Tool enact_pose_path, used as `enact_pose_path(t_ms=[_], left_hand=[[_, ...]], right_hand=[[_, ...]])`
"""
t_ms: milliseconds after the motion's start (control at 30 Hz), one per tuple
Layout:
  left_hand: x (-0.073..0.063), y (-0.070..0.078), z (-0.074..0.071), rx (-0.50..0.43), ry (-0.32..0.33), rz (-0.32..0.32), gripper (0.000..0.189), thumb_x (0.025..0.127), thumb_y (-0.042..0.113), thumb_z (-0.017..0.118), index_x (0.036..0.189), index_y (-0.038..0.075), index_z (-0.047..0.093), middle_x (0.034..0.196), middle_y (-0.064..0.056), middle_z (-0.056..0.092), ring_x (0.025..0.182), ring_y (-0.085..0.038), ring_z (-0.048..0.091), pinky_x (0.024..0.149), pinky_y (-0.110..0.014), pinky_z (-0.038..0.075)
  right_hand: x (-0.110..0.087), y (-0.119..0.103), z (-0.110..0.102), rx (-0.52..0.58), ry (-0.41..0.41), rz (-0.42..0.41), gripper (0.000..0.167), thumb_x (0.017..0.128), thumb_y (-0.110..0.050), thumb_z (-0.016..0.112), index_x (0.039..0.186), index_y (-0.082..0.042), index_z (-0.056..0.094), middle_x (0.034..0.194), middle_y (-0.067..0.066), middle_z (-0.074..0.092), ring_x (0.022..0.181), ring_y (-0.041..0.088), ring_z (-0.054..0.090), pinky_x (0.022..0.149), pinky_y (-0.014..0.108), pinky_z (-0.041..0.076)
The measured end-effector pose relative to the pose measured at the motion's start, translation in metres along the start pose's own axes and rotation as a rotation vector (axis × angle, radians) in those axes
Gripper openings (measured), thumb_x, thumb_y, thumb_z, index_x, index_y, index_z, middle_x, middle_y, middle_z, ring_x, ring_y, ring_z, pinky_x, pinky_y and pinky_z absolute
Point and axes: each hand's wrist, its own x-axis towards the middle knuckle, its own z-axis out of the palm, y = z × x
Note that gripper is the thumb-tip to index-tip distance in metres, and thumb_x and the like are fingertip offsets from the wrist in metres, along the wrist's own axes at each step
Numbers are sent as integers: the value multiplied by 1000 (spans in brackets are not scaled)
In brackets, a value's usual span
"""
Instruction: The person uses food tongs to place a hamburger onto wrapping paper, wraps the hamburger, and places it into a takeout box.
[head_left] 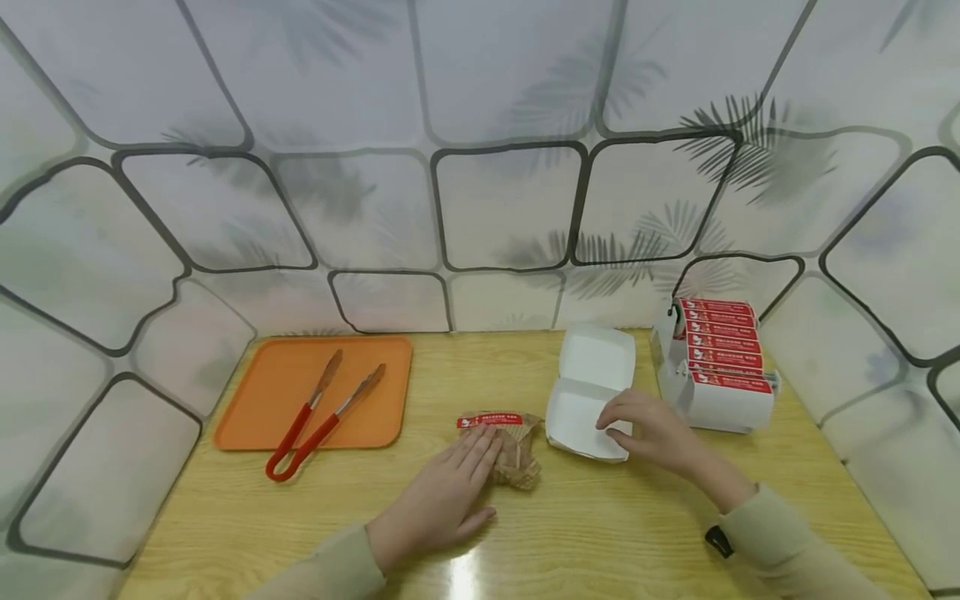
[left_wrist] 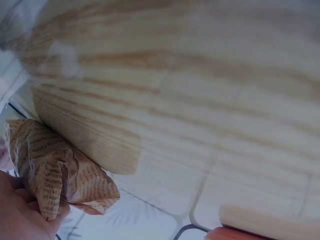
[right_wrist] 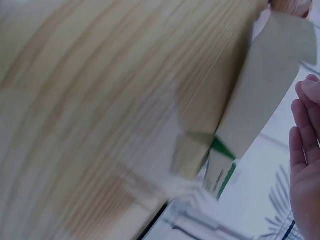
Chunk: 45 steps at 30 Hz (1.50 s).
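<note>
A pale wall [head_left: 510, 208] patterned with dark outlines and leaf shadows stands behind a wood-grain counter [head_left: 465, 367]. At the left lies an orange tray [head_left: 251, 392], with red-handled tongs [head_left: 296, 427] resting across it and their bend past its near edge. At the right, a white holder [head_left: 731, 408] carries a row of red strips [head_left: 723, 337].

The packet [head_left: 517, 458], crumpled brown printed paper with a red label [head_left: 489, 420] across it, sits mid-counter under the left hand [head_left: 450, 483], whose fingers lie straight and together on it, thumb held apart. Just right of it is the white box [head_left: 577, 417], lid back. The right hand [head_left: 648, 429] is over the box's base, fingers loosely bent, a gap between them and the thumb, pinching nothing; whether a fingertip touches the box I cannot tell.

The step in hand seems to be readying the box beside the labelled packet. The next move probably calls for gripping the packet gently and lowering it into the base.
</note>
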Motion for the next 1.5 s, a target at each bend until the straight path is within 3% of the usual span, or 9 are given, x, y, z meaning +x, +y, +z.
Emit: enact_pose_path(t_ms=[333,433,733,1500], left_hand=[[0,0,1,-1,10,-3,84,105,54,55,163,-3,34,171,-19,36,159,-35,36,132,-43,32],[0,0,1,5,11,-3,85,105,55,55,163,-3,34,171,-19,36,159,-35,36,132,-43,32],[0,1,1,6,12,-7,85,105,55,55,163,-3,35,170,-20,37,159,-35,38,132,-43,33],[1,0,4,40,40,-13,87,103,57,58,162,-4,36,169,-20,40,157,-35,40,131,-43,35]], right_hand=[[7,-18,17,131,4,-4,35,77,6,88,103,-16,78,99,-4,76,92,14,68,89,15,53],[7,-23,22,132,-6,12,34,77,3,89,103,-16,78,99,-4,76,92,14,69,88,16,53],[5,-27,30,110,-95,82,29,78,1,90,100,-14,78,100,-6,75,93,12,69,82,32,61],[-3,-36,30,137,-123,47,29,78,3,89,96,-17,78,97,-9,75,90,9,69,80,28,60]])
